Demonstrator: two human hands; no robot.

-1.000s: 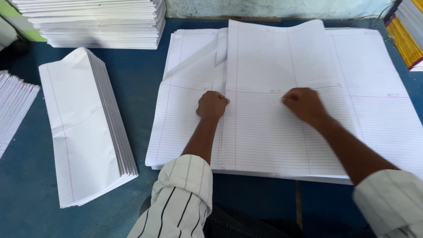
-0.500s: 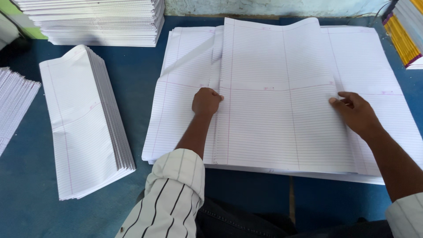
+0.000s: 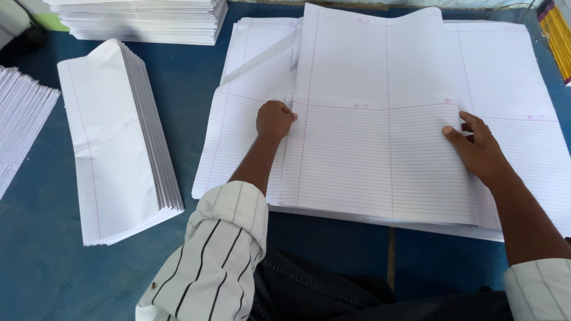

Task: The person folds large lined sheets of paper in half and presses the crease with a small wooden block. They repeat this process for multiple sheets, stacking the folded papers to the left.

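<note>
A folded bundle of large white ruled sheets [image 3: 375, 137] lies on top of a wider flat pile of ruled sheets [image 3: 523, 142] on the blue table [image 3: 196, 101]. My left hand [image 3: 275, 119] is a closed fist pressing on the bundle's left fold edge. My right hand [image 3: 476, 145] rests at the bundle's right edge, fingers on the paper and curled around that edge. Both arms wear striped white sleeves.
A stack of folded ruled sheets [image 3: 116, 142] lies at left. A tall pile of paper [image 3: 143, 18] sits at the back left, more sheets [image 3: 21, 131] at the far left edge, and yellow-edged booklets [image 3: 558, 32] at the far right.
My right hand slid from the middle of the sheets out to the right edge. The left fist stayed on the fold. The folded bundle now lies flatter.
</note>
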